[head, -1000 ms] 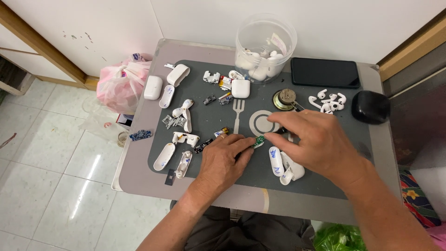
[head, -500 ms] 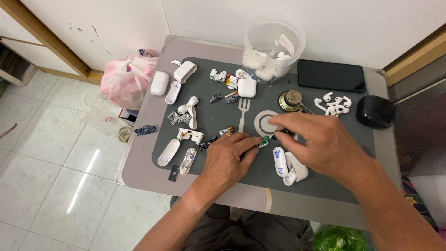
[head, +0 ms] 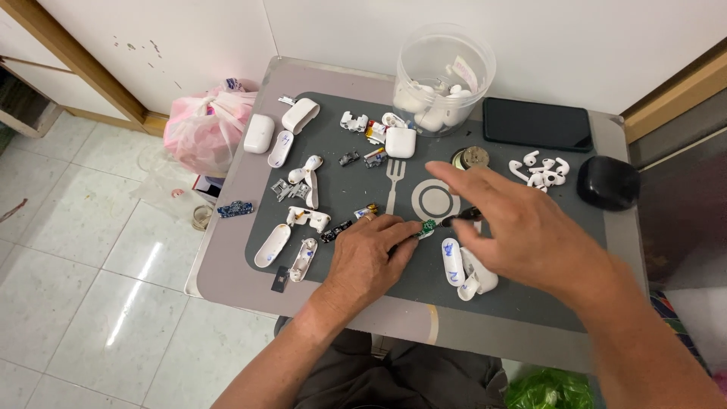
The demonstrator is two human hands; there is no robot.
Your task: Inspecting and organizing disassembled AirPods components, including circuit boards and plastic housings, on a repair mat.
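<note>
Several cases opened: white earbud charging-case shells lie split on the dark mat (head: 356, 189), among them halves at the left front (head: 271, 246), a pair near the middle left (head: 307, 176) and an open case (head: 466, 273) just beside the right hand.
Whole units: at least two shut white cases, one at the mat's left edge (head: 258, 133), one near the jar (head: 400, 142); by the look of it these are not yet taken apart.
Work in hand: small green circuit board (head: 425, 228), near the mat's centre front, just below the printed plate ring.
Left hand (head: 371, 261): lies on the mat, fingertips pinched narrowly on the board's left end.
Right hand (head: 522, 227): fingers spread and lifted, forefinger pointing left; a thin dark tool (head: 462, 218) shows under it, tip by the board. Whether it is gripped I cannot tell.
Sorted so far: loose earbuds (head: 541, 170) heaped at the right, more white parts in the clear plastic jar (head: 443, 79).
Other things: dark phone (head: 538, 125), black pouch (head: 608, 182), pink bag (head: 206, 129) on the floor beside the worktop (head: 227, 257).
Hard to make out: tiny parts scattered on the mat; the board's details; whatever the right palm covers.
</note>
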